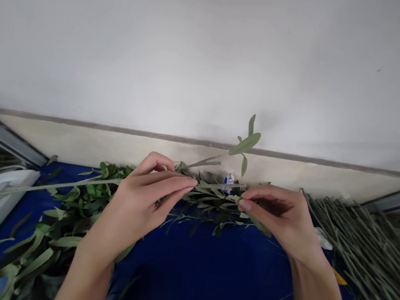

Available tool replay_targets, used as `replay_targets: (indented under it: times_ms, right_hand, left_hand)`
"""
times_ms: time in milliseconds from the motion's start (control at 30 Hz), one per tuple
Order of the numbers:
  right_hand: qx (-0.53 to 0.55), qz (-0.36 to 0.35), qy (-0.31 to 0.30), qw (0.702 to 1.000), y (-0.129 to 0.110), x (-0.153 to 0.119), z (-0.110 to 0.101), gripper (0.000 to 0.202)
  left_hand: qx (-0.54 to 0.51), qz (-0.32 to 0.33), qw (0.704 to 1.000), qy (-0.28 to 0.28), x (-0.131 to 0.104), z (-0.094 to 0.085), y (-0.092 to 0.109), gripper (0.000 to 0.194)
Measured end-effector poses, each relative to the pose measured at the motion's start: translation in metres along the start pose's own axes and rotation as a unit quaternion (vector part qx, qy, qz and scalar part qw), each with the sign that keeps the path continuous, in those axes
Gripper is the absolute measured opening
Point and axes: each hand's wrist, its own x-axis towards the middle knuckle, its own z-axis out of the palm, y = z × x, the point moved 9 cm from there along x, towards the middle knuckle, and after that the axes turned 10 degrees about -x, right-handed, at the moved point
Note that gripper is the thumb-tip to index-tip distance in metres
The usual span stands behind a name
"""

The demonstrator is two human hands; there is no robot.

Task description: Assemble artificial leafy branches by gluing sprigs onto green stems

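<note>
My left hand (153,188) is closed in a pinch around a long pale green leafy stem (98,182). One end of the stem reaches out to the left. Past my fingers a thin side branch (203,162) slants up to the right, with several leaves (245,144) at its tip. My right hand (277,210) has thumb and forefinger pressed together at a small leafy sprig (232,199), right of my left fingertips. A pale straight stem piece (222,186) spans the gap between both hands. Where it joins the sprig is unclear.
Leafy branches (62,230) are heaped on the blue tabletop (212,271) at the left. A bundle of thin green stems (364,252) lies at the right. A white power strip (1,211) sits at the far left. A pale wall (212,62) rises behind.
</note>
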Motion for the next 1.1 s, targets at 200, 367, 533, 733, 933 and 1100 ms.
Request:
replay_targets:
  times_ms: [200, 367, 533, 733, 933, 1100]
  right_hand:
    - [0.008, -0.014, 0.032, 0.999, -0.006, -0.003, -0.003, 0.006]
    - [0.036, -0.018, 0.043, 0.998, -0.010, -0.004, -0.002, 0.016]
    - [0.063, -0.008, 0.039, 0.997, -0.011, -0.004, -0.002, 0.031]
    - [0.052, -0.005, 0.024, 0.998, -0.010, -0.004, -0.002, 0.032]
    - [0.058, 0.003, 0.018, 0.998, -0.009, -0.004, -0.002, 0.032]
    - [0.060, 0.012, 0.018, 0.998, -0.008, -0.004, -0.002, 0.033]
  left_hand:
    - [0.006, 0.021, 1.000, 0.000, 0.002, 0.002, 0.008, 0.034]
    - [0.001, 0.025, 1.000, 0.002, 0.001, 0.001, 0.009, 0.038]
    - [0.002, 0.028, 1.000, -0.001, 0.000, 0.001, 0.009, 0.040]
    - [-0.002, 0.033, 0.999, -0.009, 0.001, 0.003, 0.009, 0.038]
    - [-0.004, 0.043, 0.999, -0.006, 0.000, 0.003, 0.010, 0.035]
    - [-0.009, 0.038, 0.999, -0.016, -0.001, 0.004, 0.010, 0.034]
